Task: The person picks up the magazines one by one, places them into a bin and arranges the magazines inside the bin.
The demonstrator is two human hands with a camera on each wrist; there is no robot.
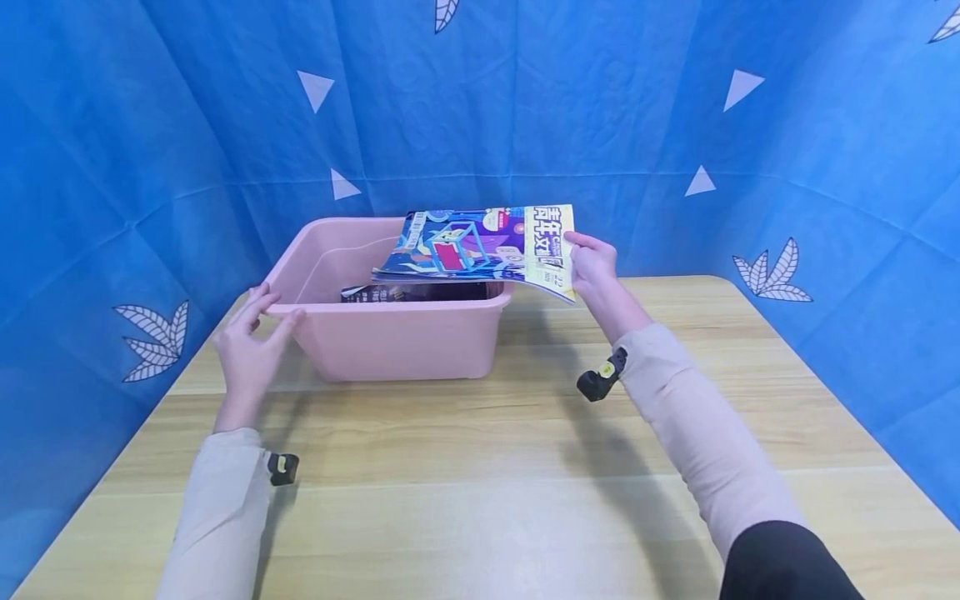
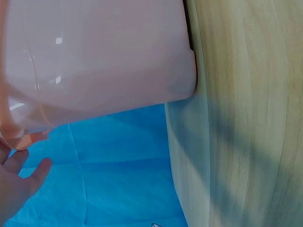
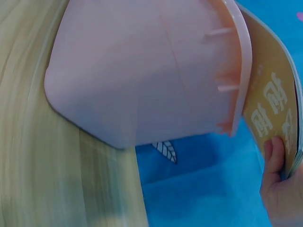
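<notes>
A pink plastic bin (image 1: 405, 337) stands on the wooden table (image 1: 487, 483), left of centre. My right hand (image 1: 592, 262) pinches the yellow edge of a colourful magazine (image 1: 480, 243) and holds it tilted over the bin's right rim. In the right wrist view its fingers (image 3: 274, 156) curl under the magazine's orange back cover (image 3: 272, 111), beside the bin's wall (image 3: 142, 80). A darker magazine (image 1: 416, 292) lies inside the bin. My left hand (image 1: 251, 333) rests with straight fingers on the bin's front left corner; the left wrist view shows its fingers (image 2: 21, 172) below the bin's rim (image 2: 28, 127).
Blue fabric walls with white leaf and triangle prints (image 1: 772, 271) enclose the table on three sides. Bare tabletop stretches in front of the bin and to its right.
</notes>
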